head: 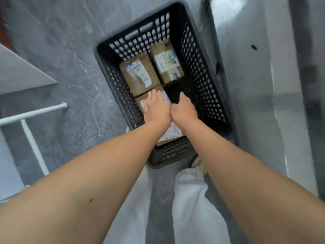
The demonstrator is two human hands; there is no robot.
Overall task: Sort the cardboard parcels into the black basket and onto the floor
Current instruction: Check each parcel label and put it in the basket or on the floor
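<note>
A black perforated basket (207,88) stands on the grey floor below me. Inside it lie three cardboard parcels with white labels: one at the far left (139,74), one at the far right (167,62), and a near one (171,133) largely hidden under my hands. My left hand (156,108) lies flat on top of the near parcel with its fingers straight. My right hand (183,109) is at that parcel's right edge, fingers bent down over the side and out of sight. The basket's right half shows bare black bottom.
Grey marbled floor (73,71) surrounds the basket. A white metal rail (33,113) and a pale surface (21,73) sit at the left. A grey wall or door frame (246,76) runs close along the basket's right. My white trousers (191,205) are beneath.
</note>
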